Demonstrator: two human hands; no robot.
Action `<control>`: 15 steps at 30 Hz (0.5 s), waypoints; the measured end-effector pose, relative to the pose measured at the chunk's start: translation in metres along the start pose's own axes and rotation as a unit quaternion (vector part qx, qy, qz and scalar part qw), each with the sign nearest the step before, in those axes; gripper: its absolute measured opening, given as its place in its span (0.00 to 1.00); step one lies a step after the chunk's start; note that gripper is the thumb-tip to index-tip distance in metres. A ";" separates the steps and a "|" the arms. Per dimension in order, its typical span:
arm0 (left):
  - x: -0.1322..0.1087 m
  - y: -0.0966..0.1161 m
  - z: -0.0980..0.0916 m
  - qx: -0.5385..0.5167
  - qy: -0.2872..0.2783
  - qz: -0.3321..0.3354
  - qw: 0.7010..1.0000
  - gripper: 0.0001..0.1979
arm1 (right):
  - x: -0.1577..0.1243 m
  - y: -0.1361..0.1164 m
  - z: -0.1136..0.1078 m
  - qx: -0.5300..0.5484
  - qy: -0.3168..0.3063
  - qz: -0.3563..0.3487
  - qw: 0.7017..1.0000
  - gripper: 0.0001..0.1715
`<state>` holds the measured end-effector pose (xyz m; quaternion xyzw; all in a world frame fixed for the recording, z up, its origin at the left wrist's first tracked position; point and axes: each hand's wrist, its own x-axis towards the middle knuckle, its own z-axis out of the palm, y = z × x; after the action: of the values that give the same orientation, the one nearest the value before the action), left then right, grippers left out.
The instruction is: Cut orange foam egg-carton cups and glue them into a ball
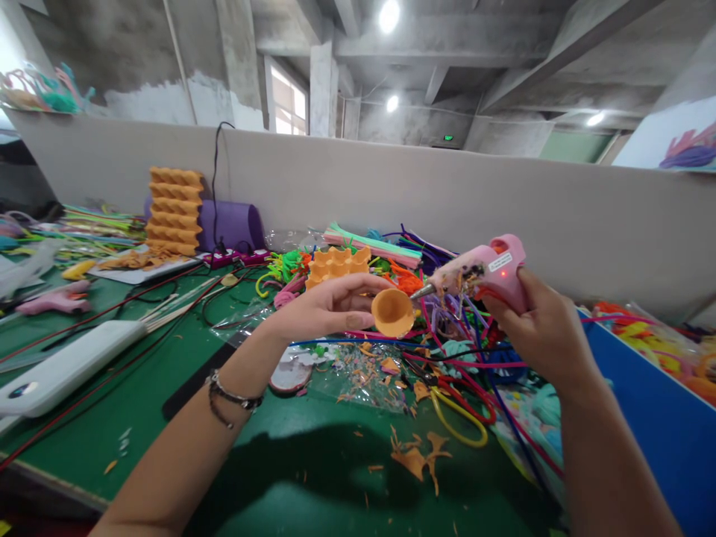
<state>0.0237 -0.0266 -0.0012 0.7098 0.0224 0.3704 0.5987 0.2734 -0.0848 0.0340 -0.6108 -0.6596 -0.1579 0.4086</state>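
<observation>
My left hand (335, 304) pinches a small orange cup (392, 313), its hollow side turned toward me. Fingers curl behind the cup and the thumb lies at its left edge. In my right hand (540, 321) is a pink hot glue gun (475, 272) with a lit red light and dark, crusted residue near the front. Its metal nozzle points left and is at or very close to the cup's right rim; whether they touch I cannot tell. Below them, orange scraps (417, 459) and a clear plastic sheet (358, 380) lie on the green table (291, 477).
Tangled pipe cleaners (459, 350) spread behind and right, beside a blue panel (643, 418). An orange egg-crate sheet (176, 212) stands at the back left. A second pink glue gun (56, 298), a white flat device (72, 369) and cables lie left. A grey partition (358, 179) borders the table.
</observation>
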 end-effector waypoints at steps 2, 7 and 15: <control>0.000 0.000 0.000 0.002 -0.002 -0.001 1.000 0.17 | 0.000 0.000 0.000 0.001 0.001 0.000 1.000 0.16; 0.000 -0.001 0.000 0.017 0.003 -0.007 1.000 0.18 | -0.001 0.001 0.001 0.001 0.003 -0.006 1.000 0.15; 0.000 0.001 0.001 0.026 0.000 -0.017 0.999 0.17 | -0.001 0.000 0.001 -0.005 0.005 -0.011 1.000 0.15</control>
<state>0.0241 -0.0274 -0.0005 0.7247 0.0446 0.3594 0.5862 0.2729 -0.0845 0.0330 -0.6045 -0.6635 -0.1692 0.4071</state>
